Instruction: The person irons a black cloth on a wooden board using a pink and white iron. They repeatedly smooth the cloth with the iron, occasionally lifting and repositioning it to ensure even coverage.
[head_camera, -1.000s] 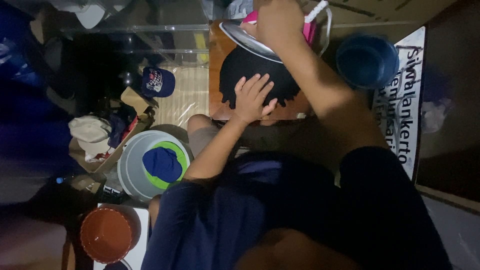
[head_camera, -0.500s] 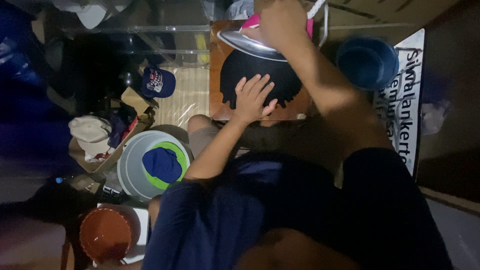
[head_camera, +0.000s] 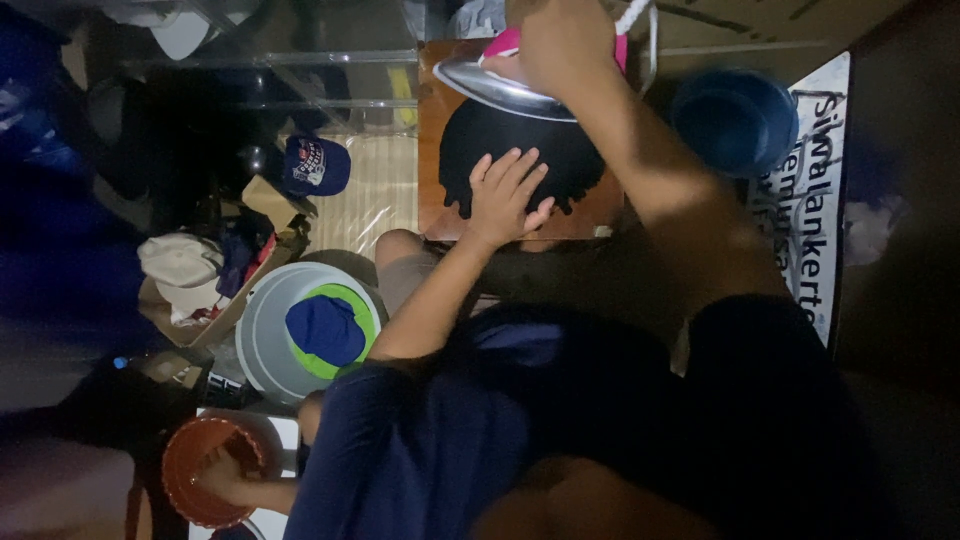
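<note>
Left hand (head_camera: 508, 195): fingers (head_camera: 520, 165) spread apart and laid flat on a black fabric piece (head_camera: 520, 150), pressing it down; nothing gripped.

Right hand (head_camera: 565, 45): fingers closed around the pink handle of a clothes iron (head_camera: 500, 85); fingertips hidden behind the hand, top of the hand cut off by the frame edge. The iron's silver soleplate rested on the upper edge of the black fabric piece, just above the left hand.

Black fabric piece: lay on a brown wooden desk (head_camera: 432, 150), covering most of it; its shape was hard to make out in the dim light.

Blue bowl (head_camera: 735, 120): beside the desk, near the right forearm.

White printed sign (head_camera: 815, 180): just beyond the blue bowl, partly in shadow.

Grey bucket (head_camera: 255, 340): near the left elbow, holding green and blue cloth.

Blue cap (head_camera: 315, 165): well apart from the desk, on a cluttered floor.

Orange bowl (head_camera: 190, 470): lower corner; a third hand (head_camera: 225, 475) inside it, owner unclear.
</note>
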